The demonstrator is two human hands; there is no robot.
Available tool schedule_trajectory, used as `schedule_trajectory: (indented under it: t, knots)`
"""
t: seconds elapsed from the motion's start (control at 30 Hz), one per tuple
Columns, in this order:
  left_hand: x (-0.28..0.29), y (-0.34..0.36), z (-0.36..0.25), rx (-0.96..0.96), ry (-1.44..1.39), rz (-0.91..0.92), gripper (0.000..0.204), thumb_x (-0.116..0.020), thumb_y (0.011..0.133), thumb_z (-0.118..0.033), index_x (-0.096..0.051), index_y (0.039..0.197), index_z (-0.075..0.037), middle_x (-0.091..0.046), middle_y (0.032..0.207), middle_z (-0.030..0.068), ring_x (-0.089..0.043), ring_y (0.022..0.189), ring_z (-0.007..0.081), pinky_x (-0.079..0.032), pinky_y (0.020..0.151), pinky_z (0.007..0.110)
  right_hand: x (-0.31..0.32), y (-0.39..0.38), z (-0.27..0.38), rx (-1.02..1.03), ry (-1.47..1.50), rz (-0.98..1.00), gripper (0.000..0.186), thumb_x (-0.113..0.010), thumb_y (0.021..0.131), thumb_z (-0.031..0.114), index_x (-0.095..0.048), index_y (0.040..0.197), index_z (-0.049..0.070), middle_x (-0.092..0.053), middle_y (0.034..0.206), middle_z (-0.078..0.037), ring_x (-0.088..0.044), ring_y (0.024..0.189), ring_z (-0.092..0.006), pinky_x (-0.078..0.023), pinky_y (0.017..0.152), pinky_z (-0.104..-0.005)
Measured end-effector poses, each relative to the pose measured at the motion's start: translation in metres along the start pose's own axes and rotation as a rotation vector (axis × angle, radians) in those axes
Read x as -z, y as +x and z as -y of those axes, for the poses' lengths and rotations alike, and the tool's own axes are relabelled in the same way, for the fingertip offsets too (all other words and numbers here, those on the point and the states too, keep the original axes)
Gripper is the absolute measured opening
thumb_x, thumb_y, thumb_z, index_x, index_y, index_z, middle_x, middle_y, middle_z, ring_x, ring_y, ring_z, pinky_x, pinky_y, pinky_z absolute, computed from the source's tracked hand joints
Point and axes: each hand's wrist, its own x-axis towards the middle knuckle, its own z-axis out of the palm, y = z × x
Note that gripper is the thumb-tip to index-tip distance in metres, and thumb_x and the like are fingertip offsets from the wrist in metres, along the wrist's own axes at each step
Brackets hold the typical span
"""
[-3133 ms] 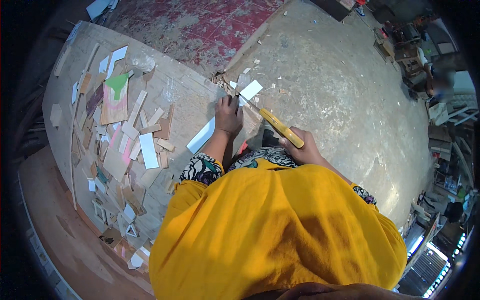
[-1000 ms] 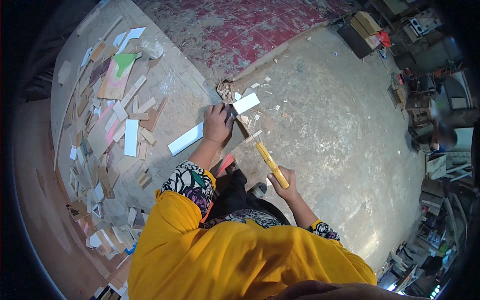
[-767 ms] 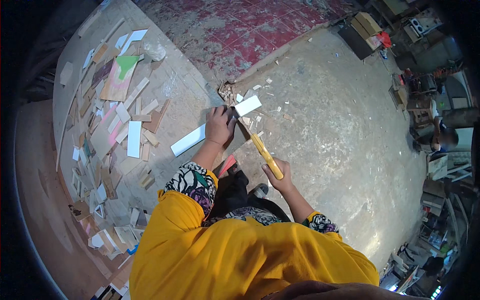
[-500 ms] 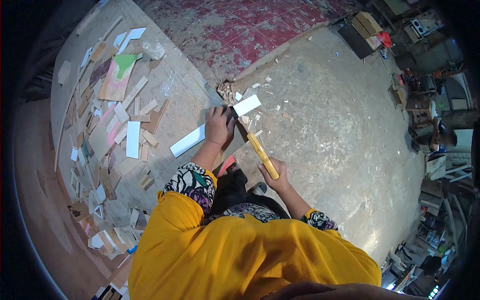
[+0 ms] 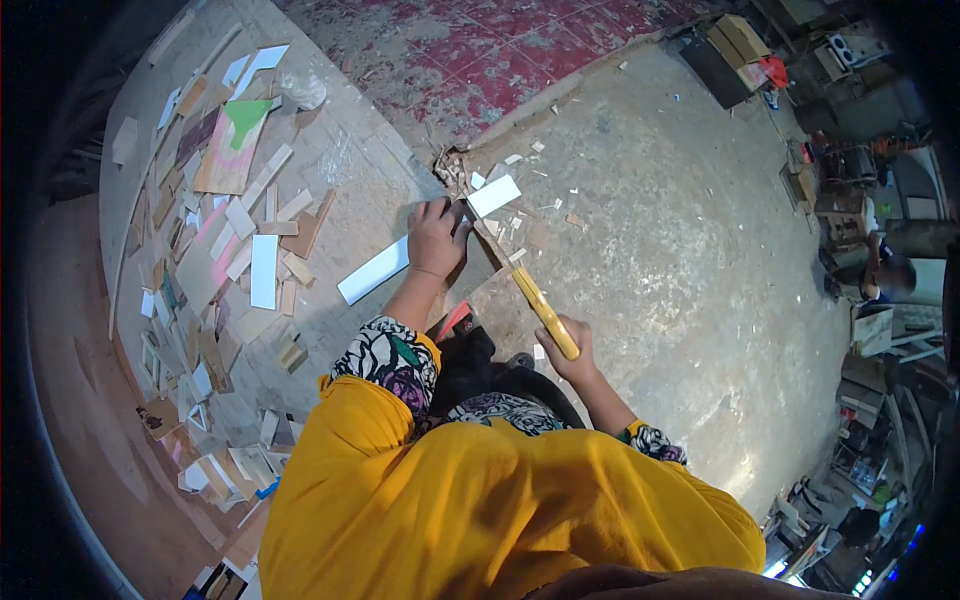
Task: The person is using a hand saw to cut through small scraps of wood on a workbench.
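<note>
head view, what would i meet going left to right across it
Green-and-pink painted wooden board, lower-left end of the flat white strip, person's bare left hand, long yellow saw handle, tan square-edged box, another person.

Loose yellow top [image 5: 520, 500] — black-and-white floral cuffs [image 5: 385, 368] — dark legwear [image 5: 535, 384].
</note>
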Motion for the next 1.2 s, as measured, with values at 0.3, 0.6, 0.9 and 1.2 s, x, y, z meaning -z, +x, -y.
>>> schedule_trajectory:
  t: [0.3, 0.6, 0.9, 1.2]
  knots:
    - [-0.004, 0.004, 0.009, -0.002, 0.052, -0.022, 0.030, -0.069, 0.072, -0.019, -0.065, 0.099, -0.005, -0.056, 0.106, 0.0118, -0.050, 0.100, 0.0325, -0.041, 0.087, 0.041, 0.000, 0.009, 0.011, 0.053, 0.021, 0.035, 0.019, -0.066, 0.078, 0.010, -0.051, 0.070, 0.000, -0.046, 0.059, -0.016, -0.047, 0.049, -0.0303, -0.036, 0.048, -0.0351]
    - [-0.006, 0.005, 0.010, -0.005, 0.050, -0.028, 0.030, -0.068, 0.072, -0.018, -0.065, 0.099, -0.005, -0.057, 0.106, 0.0126, -0.050, 0.098, 0.0332, -0.041, 0.087, 0.041, 0.010, -0.012, 0.000, 0.104, -0.037, 0.015, 0.020, -0.067, 0.076, 0.008, -0.051, 0.066, 0.001, -0.047, 0.056, -0.011, -0.047, 0.046, -0.0240, -0.035, 0.046, -0.0328]
    - [-0.009, 0.007, 0.017, 0.003, 0.065, -0.064, 0.023, -0.069, 0.071, -0.016, -0.069, 0.092, -0.006, -0.058, 0.107, 0.0122, -0.051, 0.098, 0.0320, -0.042, 0.087, 0.041, 0.026, -0.006, -0.011, 0.111, -0.076, 0.065, 0.019, -0.067, 0.077, 0.009, -0.052, 0.068, 0.002, -0.048, 0.059, -0.014, -0.049, 0.050, -0.0315, -0.038, 0.048, -0.0354]
    - [-0.012, 0.008, 0.015, 0.001, 0.028, -0.097, 0.020, -0.067, 0.073, -0.020, -0.070, 0.088, -0.007, -0.059, 0.102, 0.0067, -0.052, 0.097, 0.0291, -0.043, 0.085, 0.040, 0.013, 0.016, -0.008, 0.066, -0.003, 0.047, 0.018, -0.065, 0.080, 0.013, -0.054, 0.072, 0.001, -0.048, 0.059, -0.014, -0.047, 0.050, -0.0293, -0.038, 0.050, -0.0340]
